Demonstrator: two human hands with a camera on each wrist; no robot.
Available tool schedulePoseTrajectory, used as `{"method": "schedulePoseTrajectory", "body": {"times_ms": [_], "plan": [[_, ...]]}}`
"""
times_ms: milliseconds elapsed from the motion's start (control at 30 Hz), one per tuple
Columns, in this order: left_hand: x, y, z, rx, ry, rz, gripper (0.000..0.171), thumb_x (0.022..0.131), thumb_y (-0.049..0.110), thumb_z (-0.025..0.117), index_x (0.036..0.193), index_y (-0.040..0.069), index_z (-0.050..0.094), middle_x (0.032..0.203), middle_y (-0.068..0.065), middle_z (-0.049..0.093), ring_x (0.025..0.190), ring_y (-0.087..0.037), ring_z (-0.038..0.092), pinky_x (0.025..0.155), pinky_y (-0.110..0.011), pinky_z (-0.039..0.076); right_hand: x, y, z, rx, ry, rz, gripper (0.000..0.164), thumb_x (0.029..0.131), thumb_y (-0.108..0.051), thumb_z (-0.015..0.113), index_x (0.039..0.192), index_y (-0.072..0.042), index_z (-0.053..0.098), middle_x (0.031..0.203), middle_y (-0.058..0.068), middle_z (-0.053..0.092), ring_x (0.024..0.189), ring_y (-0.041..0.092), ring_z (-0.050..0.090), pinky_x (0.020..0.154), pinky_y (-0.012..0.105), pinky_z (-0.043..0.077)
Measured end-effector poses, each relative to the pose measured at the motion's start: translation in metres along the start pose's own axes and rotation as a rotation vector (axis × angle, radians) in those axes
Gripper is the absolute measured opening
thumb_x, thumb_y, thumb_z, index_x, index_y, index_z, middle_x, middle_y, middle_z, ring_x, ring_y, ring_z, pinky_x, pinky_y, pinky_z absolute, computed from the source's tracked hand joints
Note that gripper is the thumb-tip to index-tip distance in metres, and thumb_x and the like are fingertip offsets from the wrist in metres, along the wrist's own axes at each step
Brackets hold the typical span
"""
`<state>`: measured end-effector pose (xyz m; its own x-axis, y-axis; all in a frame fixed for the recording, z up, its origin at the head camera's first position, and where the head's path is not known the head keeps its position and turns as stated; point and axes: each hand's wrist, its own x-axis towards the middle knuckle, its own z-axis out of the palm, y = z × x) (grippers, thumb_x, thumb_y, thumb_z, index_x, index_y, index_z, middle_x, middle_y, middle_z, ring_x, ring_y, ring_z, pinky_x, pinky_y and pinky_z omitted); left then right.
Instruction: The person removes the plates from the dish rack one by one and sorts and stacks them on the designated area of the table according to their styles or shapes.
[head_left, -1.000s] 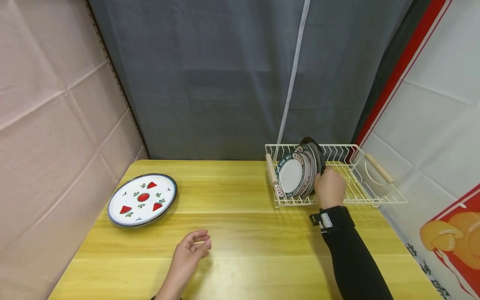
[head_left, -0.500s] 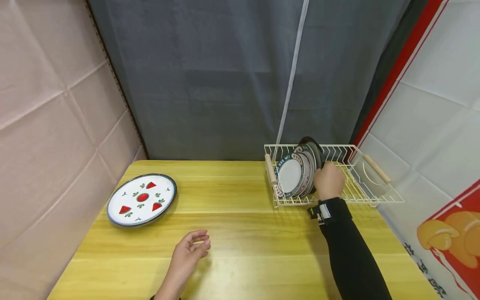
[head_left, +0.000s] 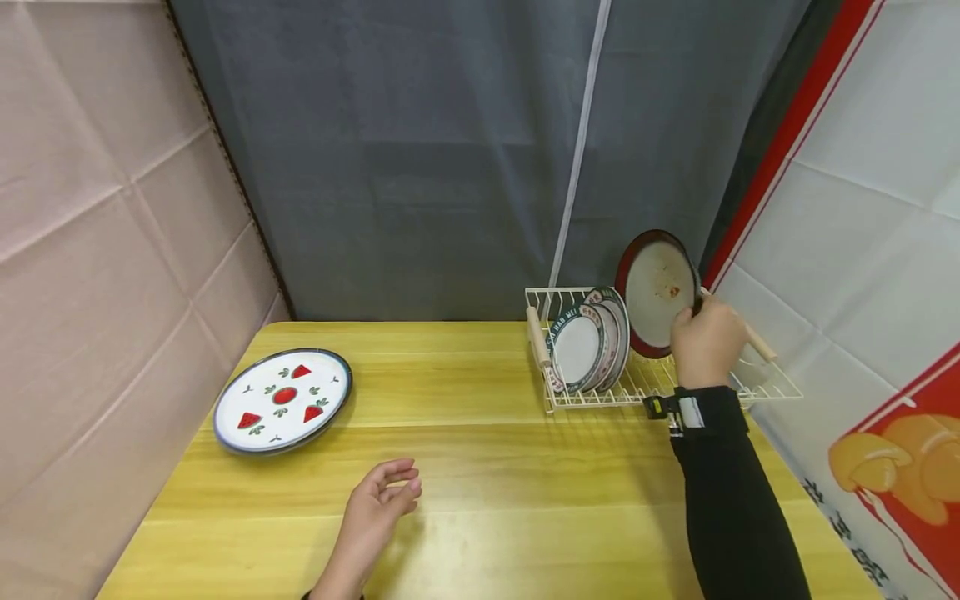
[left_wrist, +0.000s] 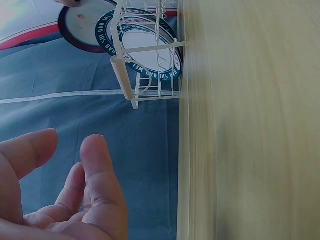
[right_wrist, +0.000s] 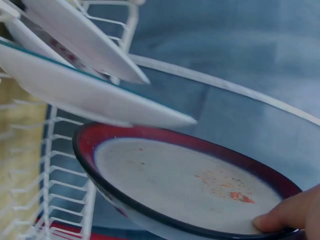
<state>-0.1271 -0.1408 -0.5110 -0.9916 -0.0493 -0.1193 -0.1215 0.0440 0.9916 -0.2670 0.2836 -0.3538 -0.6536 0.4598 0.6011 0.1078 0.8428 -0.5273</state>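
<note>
Rising in the right hand [head_left: 707, 343], one red-rimmed plate [head_left: 657, 287] is parting from the racked plates [head_left: 579, 350] on that hand's left, while the left hand [head_left: 377, 504] is hovering empty, fingers relaxed.

There are two hands: one left hand [head_left: 375, 504] and one right hand [head_left: 707, 343]. There is one dish rack [head_left: 600, 406] with two wooden handles [head_left: 538, 337]. At least three racked plates [head_left: 577, 348] show, overlapping too much for an exact count. There is one red-rimmed plate [head_left: 660, 287] and at least one watermelon plate [head_left: 330, 375], which bears three red wedges [head_left: 251, 419]. One table [head_left: 480, 467], one grey curtain [head_left: 420, 167] and two side cloths [head_left: 885, 167] complete the count
</note>
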Motion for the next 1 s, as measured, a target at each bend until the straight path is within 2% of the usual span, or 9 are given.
{"method": "schedulePoseTrajectory", "body": {"times_ms": [233, 433, 500, 567, 667, 733, 800, 933, 1000], "plan": [[-0.001, 0.000, 0.000, -0.011, 0.005, -0.003, 0.045, 0.110, 0.005, 0.072, 0.150, -0.013, 0.059, 0.141, -0.029, 0.070, 0.105, -0.015, 0.077, 0.086, -0.021, 0.065, -0.007, -0.004, -0.032, 0.083, 0.097, 0.033, 0.035, 0.111, -0.007, 0.058, 0.123, 0.023, 0.072, 0.118, 0.048, 0.074, 0.111, 0.071, 0.067, 0.101, 0.081, 0.048], [0.001, 0.000, 0.001, -0.007, 0.007, -0.004, 0.044, 0.111, 0.005, 0.070, 0.150, -0.012, 0.059, 0.142, -0.028, 0.070, 0.103, -0.014, 0.076, 0.086, -0.021, 0.065, -0.017, -0.010, -0.055, 0.133, 0.199, 0.025, 0.035, 0.112, -0.009, 0.059, 0.126, 0.020, 0.074, 0.120, 0.043, 0.076, 0.112, 0.065, 0.072, 0.098, 0.076, 0.051], [0.001, 0.001, 0.001, -0.001, 0.007, -0.004, 0.044, 0.111, 0.006, 0.070, 0.150, -0.012, 0.060, 0.141, -0.028, 0.070, 0.104, -0.015, 0.077, 0.086, -0.022, 0.065, -0.021, -0.011, -0.061, 0.153, 0.230, 0.024, 0.035, 0.113, -0.010, 0.060, 0.126, 0.018, 0.076, 0.119, 0.041, 0.078, 0.112, 0.063, 0.074, 0.096, 0.071, 0.053], [0.002, 0.000, 0.002, 0.004, 0.006, -0.004, 0.043, 0.111, 0.006, 0.070, 0.150, -0.012, 0.060, 0.141, -0.028, 0.071, 0.105, -0.016, 0.077, 0.086, -0.023, 0.065, -0.027, -0.011, -0.066, 0.174, 0.258, 0.029, 0.034, 0.113, -0.012, 0.062, 0.125, 0.016, 0.078, 0.119, 0.038, 0.079, 0.110, 0.058, 0.077, 0.090, 0.046, 0.057], [0.002, 0.000, 0.004, 0.009, 0.002, 0.000, 0.043, 0.111, 0.006, 0.070, 0.149, -0.012, 0.060, 0.141, -0.028, 0.071, 0.105, -0.017, 0.077, 0.087, -0.024, 0.066, -0.037, -0.011, -0.072, 0.207, 0.283, 0.045, 0.034, 0.112, -0.014, 0.064, 0.122, 0.014, 0.079, 0.117, 0.035, 0.082, 0.087, 0.017, 0.081, 0.080, 0.013, 0.042], [0.002, 0.000, 0.005, 0.009, -0.002, 0.003, 0.043, 0.111, 0.006, 0.071, 0.149, -0.012, 0.060, 0.141, -0.028, 0.071, 0.106, -0.018, 0.077, 0.087, -0.025, 0.066, -0.044, -0.010, -0.075, 0.233, 0.291, 0.055, 0.033, 0.111, -0.016, 0.066, 0.119, 0.013, 0.080, 0.112, 0.033, 0.083, 0.077, -0.012, 0.063, 0.075, 0.003, 0.029], [0.002, 0.001, 0.007, 0.008, -0.006, 0.005, 0.043, 0.111, 0.006, 0.071, 0.149, -0.012, 0.060, 0.141, -0.029, 0.071, 0.107, -0.019, 0.077, 0.088, -0.025, 0.066, -0.051, -0.007, -0.079, 0.261, 0.293, 0.060, 0.031, 0.109, -0.014, 0.068, 0.113, 0.014, 0.080, 0.091, 0.013, 0.085, 0.072, -0.025, 0.040, 0.070, 0.004, 0.030], [0.002, 0.002, 0.008, 0.015, -0.009, 0.007, 0.043, 0.111, 0.006, 0.072, 0.148, -0.011, 0.061, 0.140, -0.028, 0.071, 0.109, -0.021, 0.078, 0.087, -0.025, 0.066, -0.061, 0.001, -0.084, 0.332, 0.245, 0.077, 0.027, 0.105, -0.011, 0.073, 0.103, 0.015, 0.080, 0.067, -0.038, 0.056, 0.060, -0.019, 0.041, 0.057, 0.009, 0.030], [0.002, 0.002, 0.009, 0.018, -0.008, 0.006, 0.043, 0.110, 0.007, 0.072, 0.148, -0.011, 0.062, 0.140, -0.028, 0.071, 0.109, -0.022, 0.078, 0.087, -0.024, 0.066, -0.066, 0.005, -0.083, 0.381, 0.178, 0.126, 0.025, 0.104, -0.012, 0.075, 0.107, 0.012, 0.082, 0.066, -0.049, 0.047, 0.056, -0.016, 0.044, 0.052, 0.011, 0.030]]}}
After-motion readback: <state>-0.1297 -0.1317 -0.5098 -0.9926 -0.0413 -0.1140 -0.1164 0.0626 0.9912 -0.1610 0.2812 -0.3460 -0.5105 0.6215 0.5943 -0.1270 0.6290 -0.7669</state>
